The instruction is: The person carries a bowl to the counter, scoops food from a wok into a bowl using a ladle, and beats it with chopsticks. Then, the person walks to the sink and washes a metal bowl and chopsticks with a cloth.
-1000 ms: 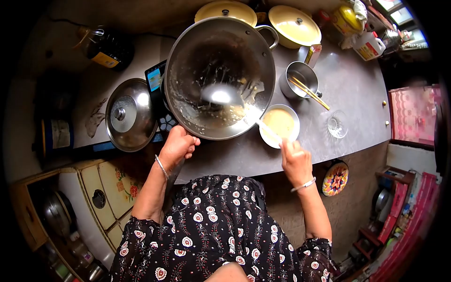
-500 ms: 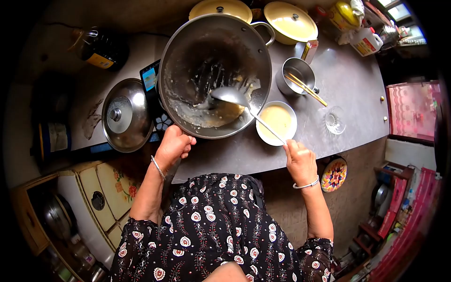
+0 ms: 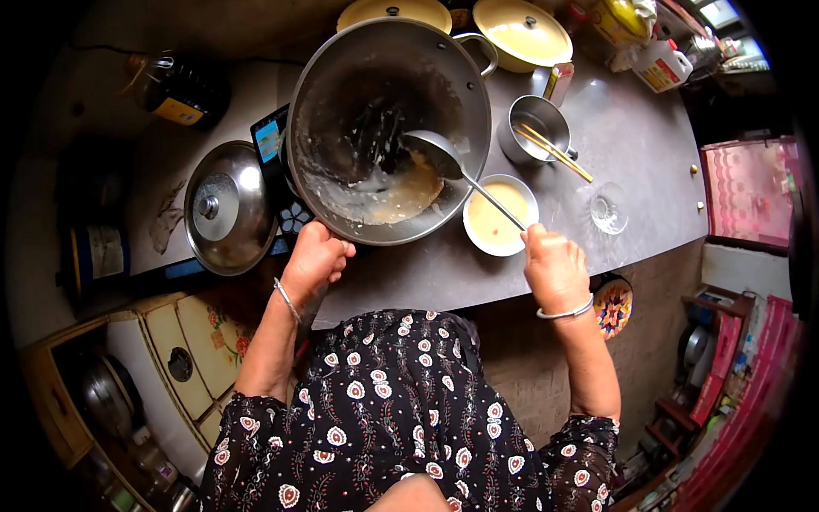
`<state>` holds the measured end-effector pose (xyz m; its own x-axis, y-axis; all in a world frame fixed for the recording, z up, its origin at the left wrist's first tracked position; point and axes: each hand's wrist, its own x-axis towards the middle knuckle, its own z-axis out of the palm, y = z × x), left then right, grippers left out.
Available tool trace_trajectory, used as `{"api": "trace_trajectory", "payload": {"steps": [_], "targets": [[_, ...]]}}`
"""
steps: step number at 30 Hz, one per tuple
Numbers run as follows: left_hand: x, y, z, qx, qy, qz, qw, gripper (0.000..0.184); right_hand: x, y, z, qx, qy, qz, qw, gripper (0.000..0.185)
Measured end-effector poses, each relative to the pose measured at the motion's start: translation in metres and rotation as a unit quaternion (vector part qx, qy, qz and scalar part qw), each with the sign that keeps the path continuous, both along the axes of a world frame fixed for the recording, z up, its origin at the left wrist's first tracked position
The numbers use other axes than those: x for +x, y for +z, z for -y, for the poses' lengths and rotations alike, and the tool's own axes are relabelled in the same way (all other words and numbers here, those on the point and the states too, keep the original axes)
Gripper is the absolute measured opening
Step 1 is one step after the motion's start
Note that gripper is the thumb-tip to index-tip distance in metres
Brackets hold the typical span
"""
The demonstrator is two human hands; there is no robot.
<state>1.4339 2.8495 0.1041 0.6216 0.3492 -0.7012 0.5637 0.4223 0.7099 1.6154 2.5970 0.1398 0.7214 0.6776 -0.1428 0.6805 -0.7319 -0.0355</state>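
Note:
My left hand [image 3: 319, 263] is closed at the near edge of a dark wok [image 3: 312, 119], which tilts toward me; its grip on the handle is mostly covered by the fingers. In my right hand [image 3: 554, 266] is the handle end of a metal ladle [image 3: 437, 152]. The ladle's bowl hangs inside the wok on the right, above a little pale, cloudy liquid [image 3: 401, 198] pooled at the near wall. Just right of the wok stands a white bowl [image 3: 534, 205] of creamy yellow liquid, with the ladle's handle crossing over it.
A metal pot [image 3: 516, 147] with chopsticks [image 3: 554, 152] across it and a clear glass dish [image 3: 607, 210] stand to the right. On the left lies a steel lid [image 3: 230, 209] beside the cooker [image 3: 270, 141]. Yellow lidded pots [image 3: 525, 30] stand behind.
My right hand has moved right and slightly up, drawing the ladle's bowl rightward and up inside the wok. My left hand stays at the wok's near edge.

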Motion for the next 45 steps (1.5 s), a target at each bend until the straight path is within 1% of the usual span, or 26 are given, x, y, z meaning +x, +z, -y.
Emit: {"api": "trace_trajectory", "payload": {"steps": [2, 6, 7, 10, 13, 14, 16, 19, 22, 23, 24, 26, 28, 30, 31, 32, 35, 38, 39, 40, 41, 44, 45], "targets": [[0.002, -0.001, 0.000, 0.003, -0.002, 0.005, 1.000, 0.008, 0.009, 0.006, 0.000, 0.001, -0.001, -0.022, 1.000, 0.018], [0.002, 0.000, 0.001, 0.007, -0.006, -0.001, 1.000, 0.008, 0.024, 0.004, -0.009, -0.014, -0.043, 0.031, 0.998, 0.018], [0.002, 0.000, 0.002, 0.005, -0.007, -0.005, 1.000, 0.009, 0.023, 0.006, -0.011, -0.026, -0.042, 0.035, 0.998, 0.017], [0.003, -0.002, 0.002, 0.013, -0.008, -0.009, 1.000, 0.017, 0.015, 0.005, -0.009, -0.038, -0.006, 0.061, 0.997, 0.016], [0.004, -0.002, 0.002, 0.007, -0.007, -0.005, 1.000, 0.019, 0.006, 0.006, -0.005, -0.043, -0.015, 0.000, 0.999, 0.018], [0.004, 0.000, 0.003, 0.016, -0.007, -0.005, 1.000, 0.016, 0.004, 0.006, -0.003, -0.045, -0.018, -0.023, 0.999, 0.019], [0.005, 0.004, 0.006, 0.035, -0.007, -0.007, 0.999, 0.009, -0.003, 0.005, 0.000, -0.022, -0.027, -0.073, 0.997, 0.020], [0.005, 0.004, 0.009, 0.039, -0.002, -0.007, 0.999, 0.011, -0.005, -0.002, 0.008, 0.018, -0.036, -0.154, 0.987, 0.019], [0.005, 0.003, 0.009, 0.063, -0.021, -0.014, 0.998, 0.011, -0.004, -0.008, 0.015, 0.067, -0.036, -0.250, 0.965, 0.017], [0.005, 0.004, 0.010, 0.067, -0.026, -0.005, 0.997, 0.013, -0.005, -0.012, 0.018, 0.076, -0.019, -0.256, 0.963, 0.021], [0.006, 0.004, 0.010, 0.077, -0.029, -0.008, 0.997, 0.014, -0.006, -0.012, 0.018, 0.085, -0.073, -0.348, 0.931, 0.022], [0.006, 0.004, 0.012, 0.097, -0.034, -0.013, 0.995, 0.016, -0.009, -0.013, 0.015, 0.100, -0.178, -0.516, 0.832, 0.025], [0.007, 0.002, 0.013, 0.107, -0.036, -0.010, 0.994, 0.020, -0.014, -0.013, 0.013, 0.116, -0.245, -0.601, 0.752, 0.024], [0.005, -0.006, 0.012, 0.116, -0.041, -0.004, 0.992, 0.022, -0.020, -0.012, 0.008, 0.129, -0.306, -0.674, 0.660, 0.023], [0.004, -0.006, 0.012, 0.111, -0.039, 0.001, 0.993, 0.022, -0.023, -0.008, 0.005, 0.127, -0.305, -0.684, 0.650, 0.025], [0.004, -0.006, 0.012, 0.108, -0.036, -0.002, 0.993, 0.022, -0.025, -0.013, 0.009, 0.151, -0.293, -0.698, 0.636, 0.026], [0.005, -0.005, 0.012, 0.088, -0.023, -0.003, 0.996, 0.023, -0.032, -0.008, 0.016, 0.184, -0.306, -0.701, 0.617, 0.025], [0.005, -0.004, 0.010, 0.033, 0.008, -0.013, 0.999, 0.025, -0.040, -0.007, 0.036, 0.228, -0.306, -0.642, 0.665, 0.025], [0.005, -0.003, 0.010, 0.024, 0.015, -0.012, 1.000, 0.025, -0.043, -0.002, 0.042, 0.236, -0.323, -0.610, 0.684, 0.023], [0.005, -0.002, 0.009, 0.015, 0.023, -0.011, 1.000, 0.025, -0.047, -0.003, 0.051, 0.261, -0.314, -0.567, 0.715, 0.022], [0.004, 0.001, 0.009, 0.023, 0.009, -0.008, 1.000, 0.013, -0.053, -0.007, 0.062, 0.284, -0.304, -0.523, 0.744, 0.021], [0.000, -0.002, 0.005, -0.010, 0.018, 0.020, 1.000, 0.013, -0.070, -0.014, 0.086, 0.326, -0.276, -0.367, 0.826, 0.015], [-0.001, -0.006, 0.003, -0.009, 0.018, 0.018, 1.000, 0.012, -0.076, -0.016, 0.093, 0.334, -0.287, -0.336, 0.833, 0.014]]}}
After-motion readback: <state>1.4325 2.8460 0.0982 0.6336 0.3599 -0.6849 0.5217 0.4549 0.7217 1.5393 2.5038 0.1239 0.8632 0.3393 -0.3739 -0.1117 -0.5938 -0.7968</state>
